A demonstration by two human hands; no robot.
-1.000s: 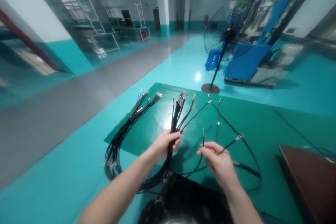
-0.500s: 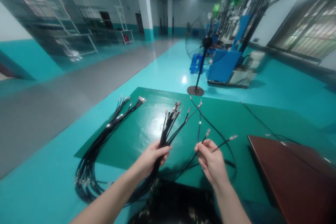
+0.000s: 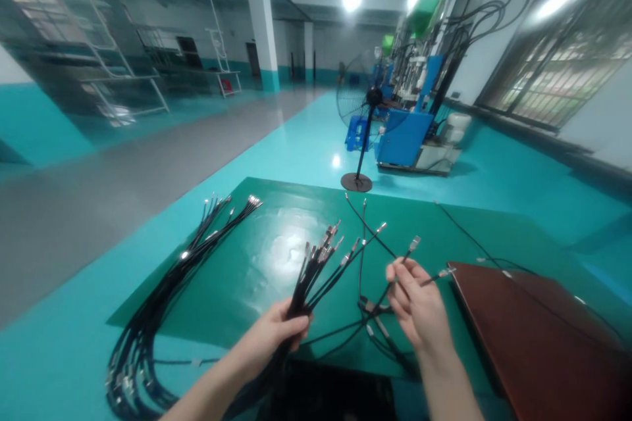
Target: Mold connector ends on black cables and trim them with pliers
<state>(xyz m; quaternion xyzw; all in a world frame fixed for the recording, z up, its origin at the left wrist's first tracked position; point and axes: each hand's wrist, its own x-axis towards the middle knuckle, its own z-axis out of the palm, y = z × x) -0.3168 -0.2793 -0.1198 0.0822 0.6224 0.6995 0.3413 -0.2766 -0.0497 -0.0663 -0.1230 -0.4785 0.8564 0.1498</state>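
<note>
My left hand is closed around a bundle of black cables, whose metal-tipped ends fan out above the fist. My right hand pinches a single black cable near its metal connector, which points up. Another cable end sticks out to the right of that hand, and whether the fingers hold it is unclear. Several loose cables lie crossed on the green table mat between and beyond my hands. At the left lies a large looped bundle of black cables, its ends pointing away from me.
A dark red-brown board lies at the right, with thin cables beside and across it. Beyond the table stand a black pedestal fan and blue machines. A grey walkway runs along the left.
My right hand has moved right, drawing the pinched cable's end away from the bundle in my left hand. The left hand has shifted slightly down and left in view; the camera has turned a little.
</note>
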